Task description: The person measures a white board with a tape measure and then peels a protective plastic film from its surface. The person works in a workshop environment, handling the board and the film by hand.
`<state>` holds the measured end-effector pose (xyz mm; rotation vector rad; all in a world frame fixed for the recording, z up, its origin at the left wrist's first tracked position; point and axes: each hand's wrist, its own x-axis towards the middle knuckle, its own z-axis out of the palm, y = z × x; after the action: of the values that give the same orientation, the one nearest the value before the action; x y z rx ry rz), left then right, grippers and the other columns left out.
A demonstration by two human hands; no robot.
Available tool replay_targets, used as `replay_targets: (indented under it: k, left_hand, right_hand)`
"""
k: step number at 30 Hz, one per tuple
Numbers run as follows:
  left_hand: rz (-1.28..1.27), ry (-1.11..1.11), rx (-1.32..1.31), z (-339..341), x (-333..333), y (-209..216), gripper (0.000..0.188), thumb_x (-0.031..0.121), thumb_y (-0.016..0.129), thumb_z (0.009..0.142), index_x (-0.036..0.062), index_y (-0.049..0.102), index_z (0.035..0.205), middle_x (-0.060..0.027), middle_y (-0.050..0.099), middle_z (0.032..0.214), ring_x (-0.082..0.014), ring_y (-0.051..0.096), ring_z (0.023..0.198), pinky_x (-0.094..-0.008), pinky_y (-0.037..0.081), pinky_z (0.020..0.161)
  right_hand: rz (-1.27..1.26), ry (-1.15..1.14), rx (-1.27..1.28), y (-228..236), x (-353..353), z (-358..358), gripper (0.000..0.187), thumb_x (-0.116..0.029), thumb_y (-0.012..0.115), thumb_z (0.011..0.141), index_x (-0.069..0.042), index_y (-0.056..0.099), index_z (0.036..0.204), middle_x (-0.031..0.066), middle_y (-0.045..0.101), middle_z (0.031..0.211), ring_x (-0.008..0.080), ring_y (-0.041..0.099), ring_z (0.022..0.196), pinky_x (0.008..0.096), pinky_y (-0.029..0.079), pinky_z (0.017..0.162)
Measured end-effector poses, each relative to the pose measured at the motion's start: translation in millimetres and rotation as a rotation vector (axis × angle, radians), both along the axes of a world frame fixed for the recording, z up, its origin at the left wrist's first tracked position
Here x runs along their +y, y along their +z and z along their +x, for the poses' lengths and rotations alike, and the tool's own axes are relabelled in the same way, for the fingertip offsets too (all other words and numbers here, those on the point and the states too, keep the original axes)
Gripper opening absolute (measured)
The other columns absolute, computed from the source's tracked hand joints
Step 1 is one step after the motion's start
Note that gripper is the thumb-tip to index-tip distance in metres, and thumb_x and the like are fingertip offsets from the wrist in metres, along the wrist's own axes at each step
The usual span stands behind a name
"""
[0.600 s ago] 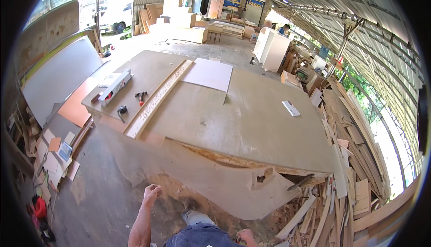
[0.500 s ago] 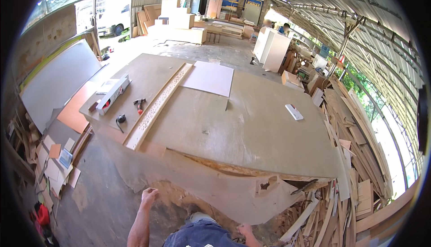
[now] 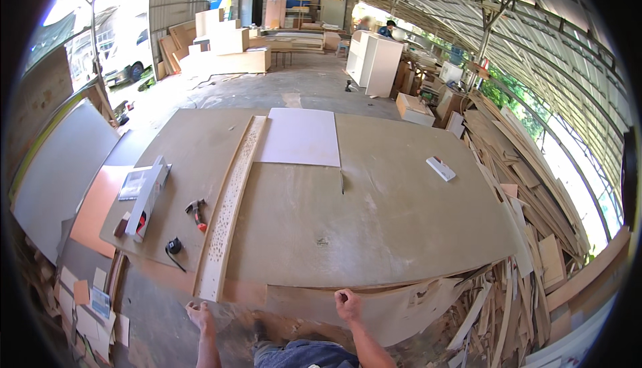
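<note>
My left hand (image 3: 199,314) is just off the near end of a long pale wooden board (image 3: 231,211) with a speckled middle strip, its fingers loosely apart and holding nothing I can see. Closed into a loose fist, my right hand (image 3: 348,305) hovers by the near edge of the worktable (image 3: 374,221), with nothing visible in it. The board lies lengthwise across the table. Beside its far end is a white sheet (image 3: 299,137). To its left are a claw hammer (image 3: 196,215), a black tape measure (image 3: 174,246) and a long white open box (image 3: 148,199).
A small white box (image 3: 441,168) lies on the table's right side. Stacked timber offcuts (image 3: 528,187) line the right, and panels (image 3: 63,174) lean at the left. Farther back stand a white cabinet (image 3: 381,63), pale cabinet boxes (image 3: 227,53) and people.
My view has shifted closer to the table. My left hand has come near the board's end, and my right hand has risen from low by my body to the table's near edge.
</note>
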<state>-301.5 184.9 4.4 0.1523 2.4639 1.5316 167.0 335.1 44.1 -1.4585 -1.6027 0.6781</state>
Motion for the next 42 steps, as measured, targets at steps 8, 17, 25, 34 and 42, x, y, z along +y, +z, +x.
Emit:
replay_targets:
  k: [8, 17, 25, 34, 42]
  left_hand:
    - [-0.311, -0.459, 0.207, -26.8, 51.4, 51.9, 0.084, 0.022, 0.087, 0.075, 0.0002, 0.045, 0.144, -0.0229, 0.048, 0.138, -0.0411, 0.046, 0.132, -0.0507, 0.037, 0.111]
    - [-0.37, -0.771, 0.244, -51.2, 64.6, 71.0, 0.09, 0.032, 0.085, 0.076, 0.0026, 0.041, 0.149, -0.0231, 0.047, 0.138, -0.0426, 0.042, 0.134, -0.0529, 0.035, 0.113]
    - [-0.431, -0.863, 0.259, -18.0, 80.4, 98.5, 0.123, 0.046, 0.09, 0.068, 0.0014, 0.021, 0.16, -0.0326, 0.027, 0.155, -0.0473, 0.024, 0.146, -0.0561, 0.021, 0.121]
    - [-0.537, -0.897, 0.241, -15.0, 82.3, 104.1, 0.124, 0.041, 0.09, 0.067, 0.0029, 0.018, 0.162, -0.0341, 0.02, 0.159, -0.0477, 0.018, 0.15, -0.0573, 0.016, 0.123]
    - [-0.578, -0.862, 0.232, -10.8, 86.3, 100.7, 0.125, 0.041, 0.09, 0.066, 0.0054, 0.018, 0.162, -0.0326, 0.021, 0.159, -0.0468, 0.018, 0.15, -0.0569, 0.016, 0.124]
  right_hand:
    - [-0.349, 0.201, -0.113, 12.0, 1.8, -143.9, 0.027, -0.035, 0.068, 0.093, -0.009, 0.075, 0.096, 0.0144, 0.075, 0.09, 0.0308, 0.074, 0.085, 0.0413, 0.057, 0.075]
    - [-0.582, 0.176, -0.377, -1.4, -10.4, -237.5, 0.048, -0.048, 0.071, 0.092, 0.0, 0.073, 0.09, 0.0193, 0.073, 0.086, 0.0295, 0.071, 0.084, 0.0404, 0.053, 0.075]
    - [-0.78, 0.102, 0.087, -58.8, -10.4, -232.2, 0.041, -0.041, 0.077, 0.091, -0.003, 0.078, 0.109, 0.0048, 0.074, 0.094, 0.0157, 0.066, 0.088, 0.0358, 0.052, 0.077]
    - [-0.887, 0.054, 0.213, -51.2, -7.8, -239.6, 0.054, -0.043, 0.075, 0.089, 0.001, 0.072, 0.12, 0.0178, 0.074, 0.114, 0.028, 0.069, 0.106, 0.04, 0.052, 0.094]
    - [-0.781, 0.028, 0.46, -66.9, -6.6, -244.9, 0.05, -0.038, 0.075, 0.092, 0.0, 0.071, 0.125, 0.0115, 0.071, 0.125, 0.0214, 0.063, 0.117, 0.0365, 0.047, 0.1]
